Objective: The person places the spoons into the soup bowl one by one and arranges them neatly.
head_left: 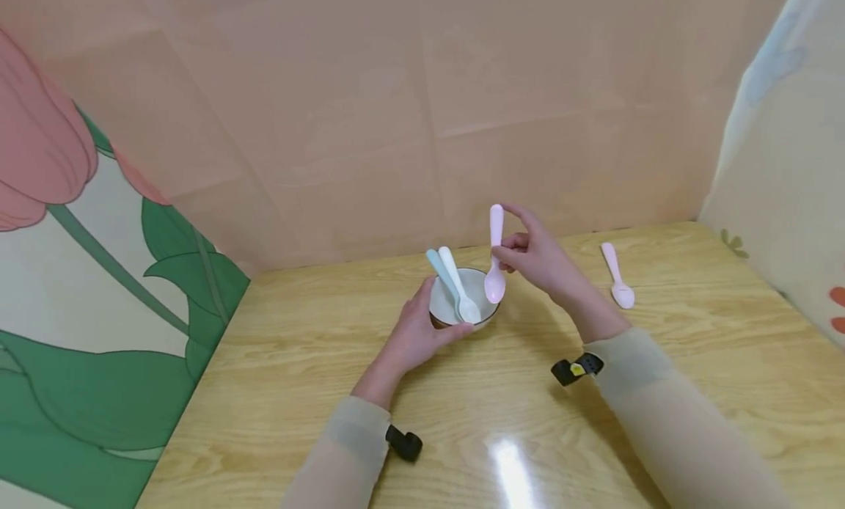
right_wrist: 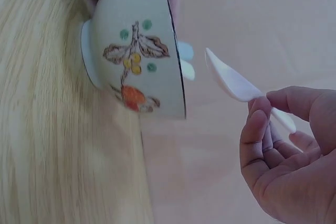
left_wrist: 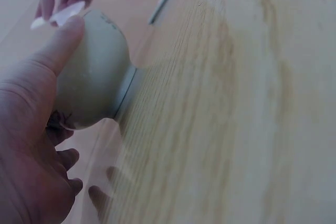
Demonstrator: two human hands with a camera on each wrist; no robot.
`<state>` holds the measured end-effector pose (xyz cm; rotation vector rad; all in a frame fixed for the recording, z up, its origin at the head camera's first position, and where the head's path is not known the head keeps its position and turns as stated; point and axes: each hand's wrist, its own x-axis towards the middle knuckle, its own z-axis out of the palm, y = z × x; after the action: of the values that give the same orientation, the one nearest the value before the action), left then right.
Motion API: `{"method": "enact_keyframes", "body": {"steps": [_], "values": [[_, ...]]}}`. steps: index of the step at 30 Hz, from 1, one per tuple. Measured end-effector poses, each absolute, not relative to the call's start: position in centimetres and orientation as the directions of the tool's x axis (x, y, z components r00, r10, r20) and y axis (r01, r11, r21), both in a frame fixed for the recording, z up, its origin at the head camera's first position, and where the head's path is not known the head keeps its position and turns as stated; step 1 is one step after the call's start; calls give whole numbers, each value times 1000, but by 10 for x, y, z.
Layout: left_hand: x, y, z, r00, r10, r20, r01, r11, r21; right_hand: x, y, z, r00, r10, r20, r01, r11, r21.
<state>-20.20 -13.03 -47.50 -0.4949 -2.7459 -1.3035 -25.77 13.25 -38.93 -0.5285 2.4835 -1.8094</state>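
Observation:
My left hand (head_left: 417, 337) grips a bowl (right_wrist: 152, 19) by its side, thumb along the near rim. The right wrist view shows a dark rim and painted leaves and fruit on the bowl's outside. A light blue spoon (head_left: 439, 265) and a white spoon (head_left: 451, 265) lean inside it, handles over the far left rim. Above the bowl's right side, my right hand (head_left: 543, 257) pinches a pink spoon (right_wrist: 235, 82) around the middle, its head pointing down in the head view. From the right wrist view, this spoon is apart from the bowl.
Another pink spoon (head_left: 617, 282) lies on the wooden table (head_left: 277, 392), right of my right hand. A plain peach backdrop (head_left: 343, 127) stands behind the table's far edge. Printed sheets with a tulip (head_left: 39, 127) and pale patterns flank the table.

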Motion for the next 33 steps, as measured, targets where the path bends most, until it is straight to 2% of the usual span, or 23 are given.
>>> {"method": "enact_keyframes", "body": {"steps": [7,13,33], "values": [[-203,-130,-474,-947,263,185,311,600,737,-268,117,-397,-932,-306,194,-278,260,-925],[-204,-130,-474,-949,260,176,301,596,744,-270,106,-403,-920,-337,200,-311,316,-896],[-202,-132,-476,-950,269,158,291,581,760,-267,90,-417,-936,-342,80,-255,507,-823]]}}
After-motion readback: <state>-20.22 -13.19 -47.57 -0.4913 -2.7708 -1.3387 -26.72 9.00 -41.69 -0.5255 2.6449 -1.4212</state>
